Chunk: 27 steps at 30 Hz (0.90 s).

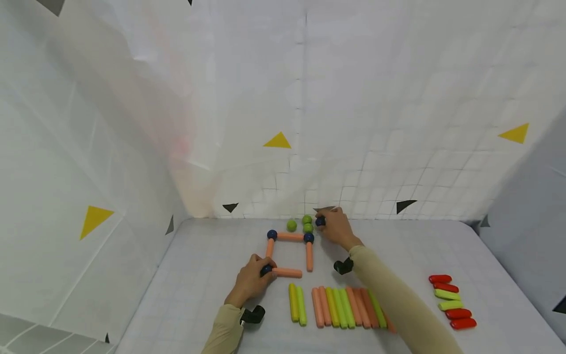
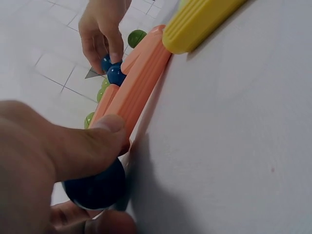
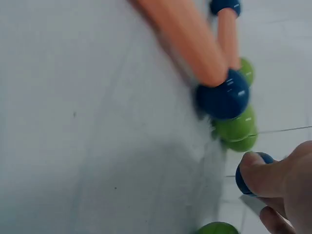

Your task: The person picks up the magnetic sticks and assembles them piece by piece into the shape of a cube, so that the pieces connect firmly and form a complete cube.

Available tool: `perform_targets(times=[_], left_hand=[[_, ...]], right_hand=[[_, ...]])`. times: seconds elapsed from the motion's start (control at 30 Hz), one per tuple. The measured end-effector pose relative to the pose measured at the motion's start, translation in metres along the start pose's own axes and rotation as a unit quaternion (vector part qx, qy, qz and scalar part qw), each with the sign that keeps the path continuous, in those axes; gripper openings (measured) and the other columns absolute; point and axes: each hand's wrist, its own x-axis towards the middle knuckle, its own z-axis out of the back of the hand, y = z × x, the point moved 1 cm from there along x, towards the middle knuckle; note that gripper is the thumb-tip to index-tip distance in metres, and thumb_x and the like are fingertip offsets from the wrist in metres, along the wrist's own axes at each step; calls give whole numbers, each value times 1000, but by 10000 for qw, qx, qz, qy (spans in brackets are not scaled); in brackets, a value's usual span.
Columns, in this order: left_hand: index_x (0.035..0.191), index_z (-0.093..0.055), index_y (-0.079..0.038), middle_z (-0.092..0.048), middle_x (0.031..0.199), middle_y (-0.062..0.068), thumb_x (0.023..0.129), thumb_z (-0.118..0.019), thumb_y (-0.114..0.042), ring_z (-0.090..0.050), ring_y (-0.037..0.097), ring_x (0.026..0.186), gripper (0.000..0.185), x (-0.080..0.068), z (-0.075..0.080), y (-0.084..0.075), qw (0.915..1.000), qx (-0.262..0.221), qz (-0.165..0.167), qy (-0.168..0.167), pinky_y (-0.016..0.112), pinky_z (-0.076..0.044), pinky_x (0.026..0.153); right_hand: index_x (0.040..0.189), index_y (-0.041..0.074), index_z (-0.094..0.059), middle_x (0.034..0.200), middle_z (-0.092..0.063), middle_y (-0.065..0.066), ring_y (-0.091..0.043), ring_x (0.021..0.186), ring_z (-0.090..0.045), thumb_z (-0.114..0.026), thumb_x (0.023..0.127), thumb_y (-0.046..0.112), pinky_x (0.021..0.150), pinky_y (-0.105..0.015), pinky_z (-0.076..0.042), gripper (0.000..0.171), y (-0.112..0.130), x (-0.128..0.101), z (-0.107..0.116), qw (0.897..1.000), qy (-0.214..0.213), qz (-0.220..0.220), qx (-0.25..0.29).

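Left hand (image 1: 251, 284) pinches the dark blue ball (image 1: 266, 269) at the near-left corner of the frame, thumb pressing on the end of the near orange rod (image 1: 288, 272). Right hand (image 1: 336, 227) grips a loose blue ball (image 1: 320, 221) between thumb and fingers, just right of the far-right corner ball (image 1: 309, 238), near the green balls (image 1: 307, 224) by the back wall.

Doing it well, as I read it: the near rod stops short of the right orange rod (image 1: 309, 256), so the open corner is near-right. The loose ball should come in low and seat squarely on a rod end while the left hand pins its corner so the frame doesn't skew. Whether joints are magnetic I can't tell from the blurred wrist views.

Room: back wall just behind the green balls, tight there. The row of yellow, green and orange rods (image 1: 338, 307) lies close to the frame's near side. Bench (image 1: 442, 246) is open to the right; red and yellow-green rods (image 1: 452, 301) are well apart.
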Motion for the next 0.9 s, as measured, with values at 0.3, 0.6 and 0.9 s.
perform_targets(times=[0.3, 0.6, 0.9], left_hand=[[113, -73, -24, -55, 111, 10, 100, -75, -27, -59, 25, 88, 14, -2, 1, 1, 9999, 43, -106, -52, 42, -50, 76], [114, -72, -23, -55, 111, 9, 100, -75, -28, -58, 24, 88, 15, 1, 1, 0, 9999, 27, -115, -49, 40, -48, 75], [113, -73, -23, -55, 110, 9, 100, -76, -28, -58, 24, 89, 15, -1, 1, -1, 10000, -1, -11, -34, 43, -50, 78]], right_hand=[[128, 6, -70, 121, -75, -11, -31, 104, -66, -84, 93, 18, 90, -48, -53, 39, 17, -41, 10, 9935, -270, 398, 1031], [120, 9, -73, 114, -75, -2, -22, 99, -66, -89, 87, 14, 88, -48, -58, 37, 35, -87, 0, 9768, 148, 1077, 1847], [111, 13, -73, 108, -74, 2, -18, 94, -65, -95, 81, 19, 84, -39, -58, 37, 38, -105, -10, 9709, 666, 1319, 1885]])
